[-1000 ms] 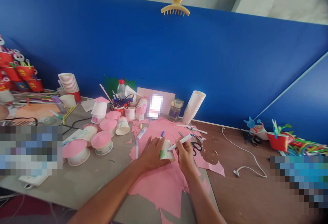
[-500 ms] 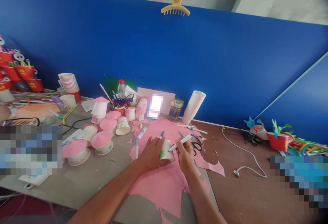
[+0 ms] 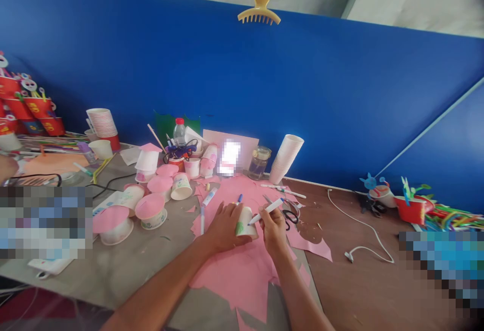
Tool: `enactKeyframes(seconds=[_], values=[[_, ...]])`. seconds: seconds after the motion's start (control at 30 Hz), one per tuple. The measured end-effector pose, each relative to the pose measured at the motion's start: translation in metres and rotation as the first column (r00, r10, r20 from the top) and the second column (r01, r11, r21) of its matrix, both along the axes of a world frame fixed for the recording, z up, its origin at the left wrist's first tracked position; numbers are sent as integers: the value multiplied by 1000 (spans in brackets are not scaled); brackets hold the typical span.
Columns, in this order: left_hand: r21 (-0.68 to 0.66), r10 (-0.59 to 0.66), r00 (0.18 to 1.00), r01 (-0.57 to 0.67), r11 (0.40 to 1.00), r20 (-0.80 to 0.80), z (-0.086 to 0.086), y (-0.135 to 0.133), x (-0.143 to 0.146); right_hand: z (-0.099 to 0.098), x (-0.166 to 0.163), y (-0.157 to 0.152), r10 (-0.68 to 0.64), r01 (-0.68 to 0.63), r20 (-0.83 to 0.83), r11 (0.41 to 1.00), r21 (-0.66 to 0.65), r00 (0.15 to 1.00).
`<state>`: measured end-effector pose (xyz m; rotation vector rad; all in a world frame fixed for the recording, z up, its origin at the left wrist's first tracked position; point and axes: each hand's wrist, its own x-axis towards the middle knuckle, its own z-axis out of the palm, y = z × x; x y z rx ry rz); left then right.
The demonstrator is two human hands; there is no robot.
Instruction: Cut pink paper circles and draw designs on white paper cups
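My left hand (image 3: 226, 226) is closed around a white paper cup (image 3: 247, 230) lying on its side, with a green drawn patch on its wall. In my right hand (image 3: 274, 224) is a white marker (image 3: 267, 211) with a blue end, its tip at the cup's side. Whether the tip touches is too small to tell. Pink paper (image 3: 234, 280) lies under both hands. Beside my right hand is a pair of black-handled scissors (image 3: 290, 219). Another marker (image 3: 209, 197) lies on the paper behind my left hand.
Several cups with pink paper tops (image 3: 150, 205) stand at the left. Behind the work are a glass jar (image 3: 259, 162) and a leaning stack of paper cups (image 3: 287, 158). A white cable (image 3: 365, 225) lies on the brown table at right. A blue partition (image 3: 189, 68) closes off the back.
Both hands, the cup and the marker stay almost in the same place. At the far left edge, part of another person's hand has shifted slightly to the right.
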<state>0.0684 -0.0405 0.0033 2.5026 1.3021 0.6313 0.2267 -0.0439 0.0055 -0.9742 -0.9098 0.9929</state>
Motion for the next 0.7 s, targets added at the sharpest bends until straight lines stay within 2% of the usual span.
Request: enactKeyframes(seconds=[0.47,0.7], values=[[-6,11,1000,-11,1000,-7,0,0,0,0,-1,-2,15,-15,17,1000,-8,1000],[-14,6,1000,-6,1000,4,-2,1,0,7,-1,-3,-48,42,-88,996,-72,995]])
